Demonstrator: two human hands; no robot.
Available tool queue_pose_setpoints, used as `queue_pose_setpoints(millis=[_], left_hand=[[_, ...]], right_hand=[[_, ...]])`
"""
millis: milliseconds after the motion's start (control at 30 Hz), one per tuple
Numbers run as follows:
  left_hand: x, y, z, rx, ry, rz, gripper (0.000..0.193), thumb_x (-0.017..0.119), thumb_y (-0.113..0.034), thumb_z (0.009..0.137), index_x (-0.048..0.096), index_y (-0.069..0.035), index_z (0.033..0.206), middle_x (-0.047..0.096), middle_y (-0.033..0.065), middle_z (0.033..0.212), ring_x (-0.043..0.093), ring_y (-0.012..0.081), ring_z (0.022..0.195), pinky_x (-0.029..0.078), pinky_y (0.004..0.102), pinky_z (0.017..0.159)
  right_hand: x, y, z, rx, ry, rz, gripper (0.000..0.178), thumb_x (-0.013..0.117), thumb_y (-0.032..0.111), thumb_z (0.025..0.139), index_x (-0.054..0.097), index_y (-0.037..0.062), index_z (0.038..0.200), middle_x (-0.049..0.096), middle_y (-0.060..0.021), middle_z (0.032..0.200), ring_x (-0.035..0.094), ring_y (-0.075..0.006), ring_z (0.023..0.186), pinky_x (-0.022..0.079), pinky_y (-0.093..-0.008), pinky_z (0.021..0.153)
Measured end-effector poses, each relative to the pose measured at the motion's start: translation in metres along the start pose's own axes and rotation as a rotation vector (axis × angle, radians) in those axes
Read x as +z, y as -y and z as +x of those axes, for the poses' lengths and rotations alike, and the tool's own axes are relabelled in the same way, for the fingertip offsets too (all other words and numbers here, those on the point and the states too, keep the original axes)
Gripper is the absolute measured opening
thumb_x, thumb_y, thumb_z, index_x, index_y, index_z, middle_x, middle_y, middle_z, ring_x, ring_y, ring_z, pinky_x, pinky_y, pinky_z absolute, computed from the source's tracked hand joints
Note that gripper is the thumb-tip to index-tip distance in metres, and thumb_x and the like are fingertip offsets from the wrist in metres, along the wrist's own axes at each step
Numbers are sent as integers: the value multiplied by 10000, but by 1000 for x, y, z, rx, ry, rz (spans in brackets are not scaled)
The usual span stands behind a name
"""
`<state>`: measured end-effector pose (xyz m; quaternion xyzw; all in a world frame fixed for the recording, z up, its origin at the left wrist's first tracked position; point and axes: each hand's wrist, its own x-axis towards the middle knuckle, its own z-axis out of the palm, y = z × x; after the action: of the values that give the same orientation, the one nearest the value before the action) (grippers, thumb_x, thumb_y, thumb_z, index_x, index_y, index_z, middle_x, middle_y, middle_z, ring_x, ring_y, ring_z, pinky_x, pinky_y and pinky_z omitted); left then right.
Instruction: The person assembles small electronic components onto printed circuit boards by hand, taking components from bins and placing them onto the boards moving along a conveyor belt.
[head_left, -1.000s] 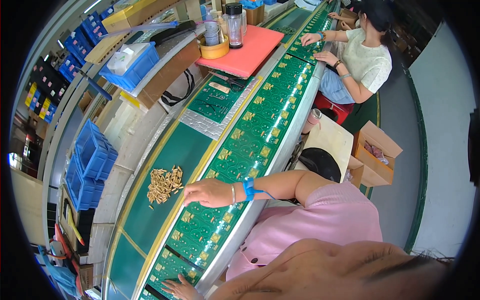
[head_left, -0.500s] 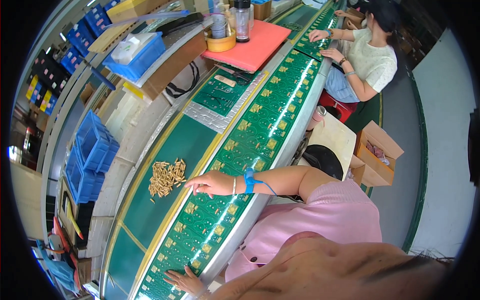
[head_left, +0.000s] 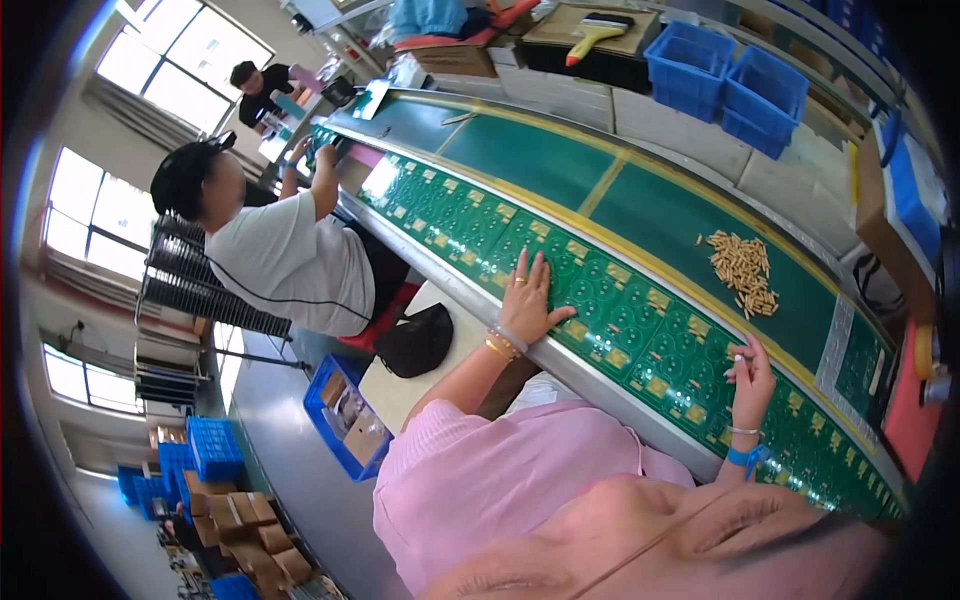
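A long row of green circuit boards [head_left: 470,222] runs along the line in front of me, with square yellow parts and small tan parts on them. My left hand [head_left: 527,300] lies flat on the boards, fingers spread, a ring on one finger. Farther right, my right hand [head_left: 752,382] is over the boards by the inner rail, its fingers bent in; anything between the fingertips is too small to make out. Just beyond its fingertips, a heap of small tan cylindrical parts [head_left: 740,268] lies on the green belt [head_left: 660,215]. A blue wrist strap [head_left: 745,457] circles my right wrist.
Two blue bins [head_left: 765,95] and a brush [head_left: 597,38] stand behind the belt. At left, a person in a white shirt [head_left: 290,250] works at the line; another person [head_left: 262,95] is beyond. A black cap-like item [head_left: 415,338] and a blue crate [head_left: 330,400] are beside me.
The view has swung left along the line. My right hand has drawn back a little from the heap toward the boards. My left hand still lies spread on the boards.
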<state>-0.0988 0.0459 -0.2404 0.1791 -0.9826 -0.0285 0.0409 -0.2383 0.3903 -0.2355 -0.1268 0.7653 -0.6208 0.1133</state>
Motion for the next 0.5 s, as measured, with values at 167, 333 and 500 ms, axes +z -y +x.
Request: queue_pose_setpoints(millis=[167,333,500], left_hand=[[7,3,5,62,2,-34,951,470,-666,728,366,116,1258,265,220,1387,150,393,1313,201,468,1045],[5,-2,7,99,49,-49,948,484,-656,722,375,124,1248,257,218,1390,147,390,1313,207,467,1044],[2,-6,2,186,29,-75,943,529,-629,701,381,131,1240,250,213,1392,151,387,1313,220,463,1039]], right_hand=[[9,-2,9,-12,-13,-35,374,490,-61,812,525,36,1171,610,-67,951,550,-93,660,457,-208,578],[9,1,15,-248,-115,-320,335,506,-66,792,554,24,1111,598,-79,988,557,-157,857,447,-269,774],[9,1,16,-237,-101,-401,298,531,-30,777,565,23,1069,592,-97,990,540,-248,953,399,-333,872]])
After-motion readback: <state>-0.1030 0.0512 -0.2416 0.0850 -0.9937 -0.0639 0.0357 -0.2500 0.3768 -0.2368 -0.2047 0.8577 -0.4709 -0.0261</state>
